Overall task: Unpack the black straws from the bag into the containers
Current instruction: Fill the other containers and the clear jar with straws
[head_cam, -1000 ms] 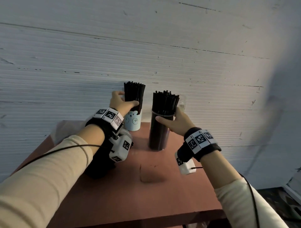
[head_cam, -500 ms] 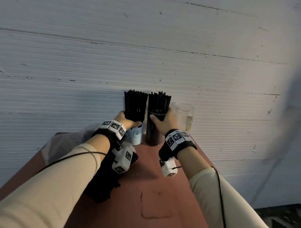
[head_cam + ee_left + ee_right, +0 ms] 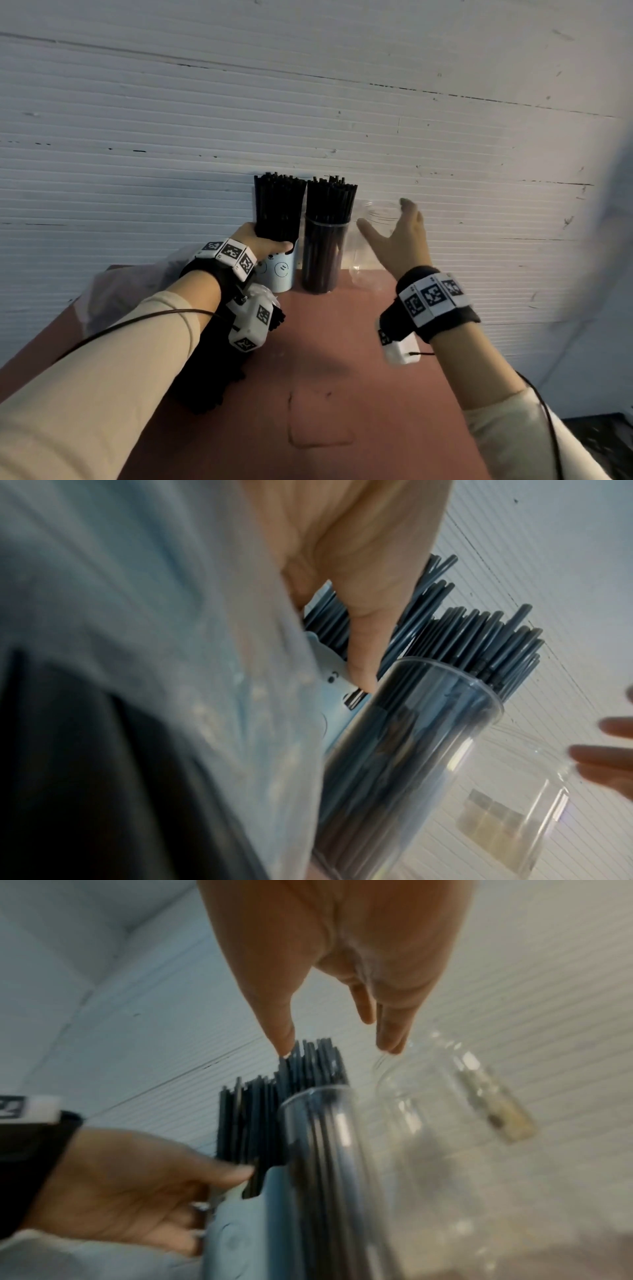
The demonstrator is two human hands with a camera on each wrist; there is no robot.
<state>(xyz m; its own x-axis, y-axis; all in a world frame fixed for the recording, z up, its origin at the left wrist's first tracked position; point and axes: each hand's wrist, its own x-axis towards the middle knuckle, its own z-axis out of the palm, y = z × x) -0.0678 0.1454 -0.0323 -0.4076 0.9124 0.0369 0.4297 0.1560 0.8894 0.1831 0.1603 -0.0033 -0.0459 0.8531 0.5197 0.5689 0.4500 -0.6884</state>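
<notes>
A light blue cup [image 3: 281, 270] with a face drawn on it stands at the table's back edge, packed with black straws [image 3: 278, 205]. My left hand [image 3: 263, 241] grips that bundle just above the cup's rim. To its right a clear tall cylinder [image 3: 322, 253] is also full of black straws [image 3: 308, 1069]. An empty clear jar [image 3: 373, 240] stands further right. My right hand [image 3: 394, 233] is open with fingers spread, right at the jar's mouth. A clear plastic bag [image 3: 137, 291] with more black straws [image 3: 219, 370] lies under my left forearm.
The red-brown table [image 3: 325, 377] ends at a white ribbed wall [image 3: 308, 120] directly behind the containers. The table's right edge drops off near my right forearm. A yellowish label [image 3: 489, 815] shows on the empty jar.
My right hand has let go of the clear cylinder and moved right to the empty jar, opening its fingers. My left hand still holds the bundle in the blue cup.
</notes>
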